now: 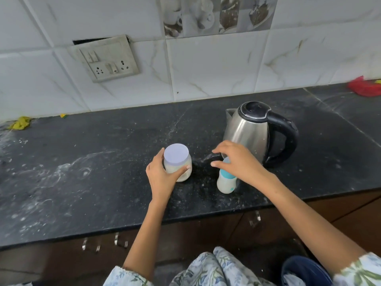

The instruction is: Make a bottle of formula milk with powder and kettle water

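Pale powder fills the lower part of a lidded jar [178, 164], which is wrapped by the left hand [162, 174], thumb and fingers closed against its sides, probably to steady it or to move it aside. Just to its right, a baby bottle [225, 182] with a teal collar stands upright near the counter's front edge and appears to hold milky liquid; its top is covered by the right hand [237, 159], whose fingers are spread loosely over the cap, though whether the cap is actually gripped cannot be told. A steel kettle [253, 131] with a black handle is set directly behind the bottle, lid shut, spout turned left, kept within easy reach for pouring. Judged from the filled bottle, the mixing seems largely done and the top may be being fastened or released. Everything is stood on a black stone counter [92, 162] dusted with white streaks and specks. White marbled wall tiles [206, 65] and a socket plate [107, 58] are seen behind, a red cloth [365, 87] at the far right.
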